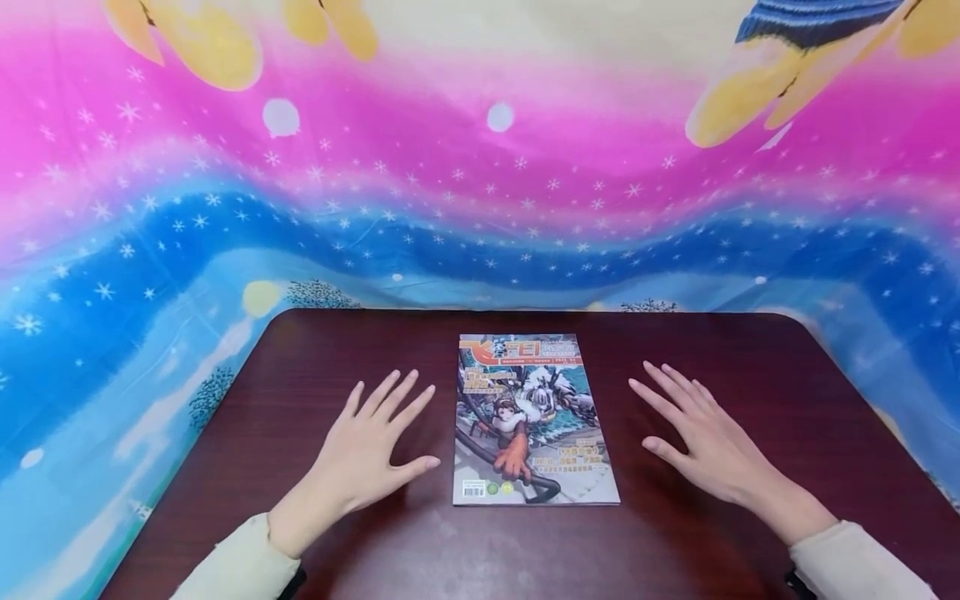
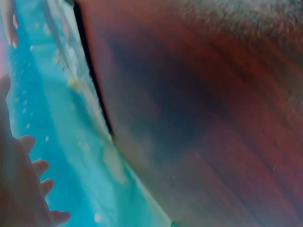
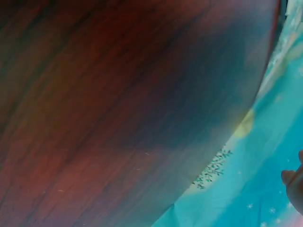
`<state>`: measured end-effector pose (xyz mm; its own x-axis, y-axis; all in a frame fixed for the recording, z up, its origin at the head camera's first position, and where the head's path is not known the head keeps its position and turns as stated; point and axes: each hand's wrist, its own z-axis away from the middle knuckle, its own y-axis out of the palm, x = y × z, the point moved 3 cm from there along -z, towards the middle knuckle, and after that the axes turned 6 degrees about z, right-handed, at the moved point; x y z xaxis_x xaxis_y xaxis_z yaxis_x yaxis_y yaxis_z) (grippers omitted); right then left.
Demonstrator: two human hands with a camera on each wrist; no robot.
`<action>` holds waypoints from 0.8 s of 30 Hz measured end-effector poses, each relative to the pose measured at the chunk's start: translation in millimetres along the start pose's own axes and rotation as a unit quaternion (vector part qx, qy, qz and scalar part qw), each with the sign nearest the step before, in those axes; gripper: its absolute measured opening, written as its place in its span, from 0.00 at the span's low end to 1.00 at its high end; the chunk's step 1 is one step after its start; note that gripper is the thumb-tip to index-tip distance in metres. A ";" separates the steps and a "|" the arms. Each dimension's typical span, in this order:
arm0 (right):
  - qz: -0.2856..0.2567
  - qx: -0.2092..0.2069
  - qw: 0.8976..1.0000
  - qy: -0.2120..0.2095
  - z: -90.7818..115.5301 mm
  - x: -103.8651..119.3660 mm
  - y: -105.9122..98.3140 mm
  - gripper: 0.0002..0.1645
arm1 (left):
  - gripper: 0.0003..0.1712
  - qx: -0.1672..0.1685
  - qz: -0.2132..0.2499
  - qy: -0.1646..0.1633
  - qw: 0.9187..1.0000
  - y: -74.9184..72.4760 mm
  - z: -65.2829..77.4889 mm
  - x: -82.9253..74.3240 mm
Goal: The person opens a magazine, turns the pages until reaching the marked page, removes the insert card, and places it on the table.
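Note:
A magazine [image 1: 532,425] with an illustrated cover and orange title lettering lies flat near the middle of the dark wooden table. To its left is my left hand [image 1: 375,450], fingers spread, apart from the magazine and holding nothing. On the other side my right hand [image 1: 708,442] has its fingers extended, also holding nothing and apart from the cover. The left wrist view catches the left hand [image 2: 23,184] at its left edge, with another hand's fingertips at the top left corner. Only a bit of the right hand [image 3: 294,187] shows in the right wrist view.
The reddish-brown table [image 1: 300,358] has rounded far corners. Behind it and along both sides hangs a pink and blue cloth [image 1: 450,192] printed with snowflakes, close against the table's edges.

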<state>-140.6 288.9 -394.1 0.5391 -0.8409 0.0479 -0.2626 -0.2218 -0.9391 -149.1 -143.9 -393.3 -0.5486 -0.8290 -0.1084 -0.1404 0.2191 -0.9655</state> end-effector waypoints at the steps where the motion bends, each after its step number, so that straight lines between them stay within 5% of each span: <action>1: 0.000 0.006 1.000 -0.001 0.3 -0.1 0.9 0.48 | 0.50 0.007 -0.001 0.007 1.000 2.7 -0.6 -2.5; 9: -0.011 0.049 0.999 -0.011 4.5 6.8 9.3 0.47 | 0.49 0.062 0.019 0.082 0.995 23.2 -5.3 -28.0; 18: -0.034 0.096 0.995 0.003 9.5 20.9 25.6 0.41 | 0.51 0.150 0.020 0.107 0.983 35.7 -12.9 -45.7; 24: -0.065 0.128 0.990 0.001 6.1 28.9 30.2 0.40 | 0.49 0.161 0.012 0.129 0.978 41.6 -17.8 -53.6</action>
<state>-128.0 260.9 -423.1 0.5532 -0.8146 0.1744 0.0195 -0.1966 -0.9803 -140.2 -81.3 -423.4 -0.7438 -0.6593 -0.1096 0.1205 0.0291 -0.9923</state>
